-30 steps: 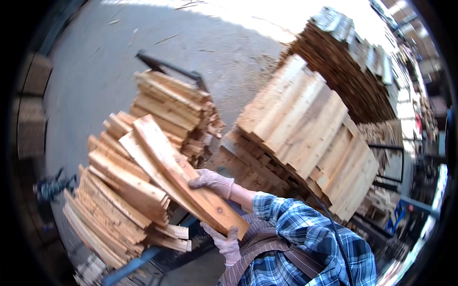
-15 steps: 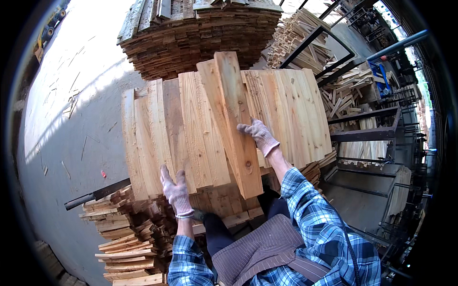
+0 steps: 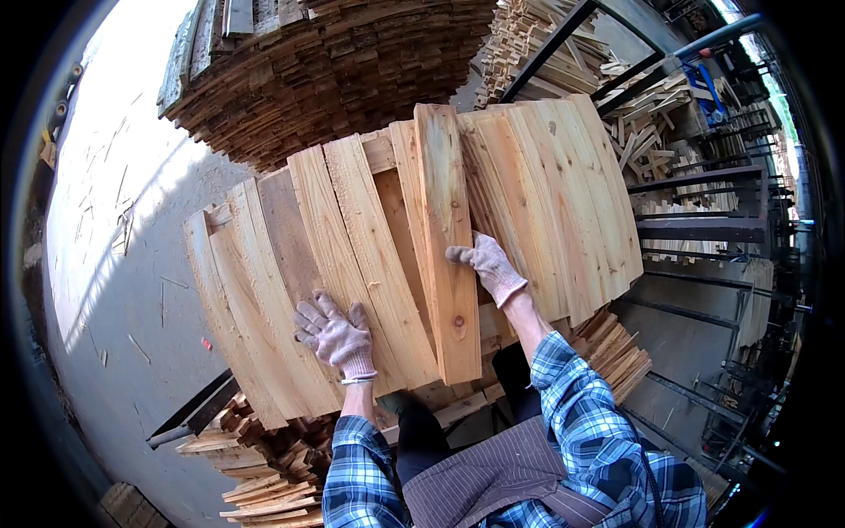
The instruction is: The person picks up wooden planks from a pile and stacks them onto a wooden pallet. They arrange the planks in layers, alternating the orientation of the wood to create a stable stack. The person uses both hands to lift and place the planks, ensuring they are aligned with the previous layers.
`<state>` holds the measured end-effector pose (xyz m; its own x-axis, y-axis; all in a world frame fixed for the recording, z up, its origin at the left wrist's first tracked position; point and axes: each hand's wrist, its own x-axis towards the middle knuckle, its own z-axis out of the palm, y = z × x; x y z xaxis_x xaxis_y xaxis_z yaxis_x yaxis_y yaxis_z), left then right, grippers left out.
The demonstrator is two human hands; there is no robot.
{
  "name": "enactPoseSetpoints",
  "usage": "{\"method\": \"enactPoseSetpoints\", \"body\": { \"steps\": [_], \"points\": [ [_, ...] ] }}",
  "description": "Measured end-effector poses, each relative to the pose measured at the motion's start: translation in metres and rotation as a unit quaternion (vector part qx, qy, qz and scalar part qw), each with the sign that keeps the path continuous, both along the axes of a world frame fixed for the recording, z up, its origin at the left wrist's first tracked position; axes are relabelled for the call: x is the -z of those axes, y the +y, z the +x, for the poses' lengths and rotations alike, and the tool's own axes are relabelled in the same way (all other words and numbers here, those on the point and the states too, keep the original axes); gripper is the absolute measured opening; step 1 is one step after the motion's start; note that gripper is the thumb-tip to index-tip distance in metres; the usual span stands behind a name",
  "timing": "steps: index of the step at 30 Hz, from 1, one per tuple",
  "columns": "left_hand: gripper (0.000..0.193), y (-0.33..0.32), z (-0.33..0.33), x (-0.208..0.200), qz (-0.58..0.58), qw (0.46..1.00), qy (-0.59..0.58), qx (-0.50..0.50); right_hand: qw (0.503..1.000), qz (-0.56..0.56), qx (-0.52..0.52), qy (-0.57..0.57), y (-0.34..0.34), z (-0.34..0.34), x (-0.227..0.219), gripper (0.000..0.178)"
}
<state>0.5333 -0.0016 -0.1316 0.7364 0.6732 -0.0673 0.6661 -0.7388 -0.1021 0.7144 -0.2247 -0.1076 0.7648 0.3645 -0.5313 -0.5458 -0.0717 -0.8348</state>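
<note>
A layer of pale wooden boards lies side by side in front of me. On top of it rests a thick, knotty wooden board, running away from me. My right hand, in a light work glove, grips this board's right edge. Its thumb lies over the top face, and the other fingers are partly hidden at the side. My left hand, gloved as well, rests spread and flat on the boards to the left. Between the two hands a dark gap in the layer shows a lower board.
Beyond the boards stands a tall stack of weathered planks. Short wood pieces are piled at lower left, with more at right. Black metal frames rise on the right. A metal bar juts out at left.
My left hand has come down flat on the boards, fingers spread. The top board has turned straighter under my right hand, and a gap now shows to its left. The whole view has shifted.
</note>
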Motion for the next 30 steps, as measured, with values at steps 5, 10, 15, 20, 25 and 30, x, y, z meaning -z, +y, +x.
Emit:
{"method": "enactPoseSetpoints", "body": {
  "steps": [5,10,15,20,25,30],
  "points": [
    [0.076,-0.002,0.002,0.0,0.01,1.0,0.001,0.006,0.999,-0.012,-0.014,0.045,0.03,0.005,-0.006,0.023],
    [0.073,-0.004,-0.001,-0.001,0.043,0.999,-0.006,0.02,0.98,-0.143,-0.139,-0.028,0.044,0.014,-0.004,0.047],
    [0.076,-0.004,0.002,-0.001,0.023,0.999,0.023,0.0,0.839,-0.507,-0.169,-0.106,0.085,-0.01,-0.037,0.117],
    [0.074,-0.005,0.002,-0.003,0.05,0.999,0.011,0.014,0.763,-0.593,-0.207,-0.155,0.109,-0.016,-0.048,0.114],
    [0.073,-0.006,0.0,-0.001,0.049,0.999,0.009,0.01,0.742,-0.625,-0.183,-0.16,0.056,0.008,-0.044,0.106],
    [0.072,-0.006,0.001,-0.001,0.053,0.999,-0.001,0.014,0.692,-0.651,-0.254,-0.181,0.054,0.007,-0.037,0.107]
  ]
}}
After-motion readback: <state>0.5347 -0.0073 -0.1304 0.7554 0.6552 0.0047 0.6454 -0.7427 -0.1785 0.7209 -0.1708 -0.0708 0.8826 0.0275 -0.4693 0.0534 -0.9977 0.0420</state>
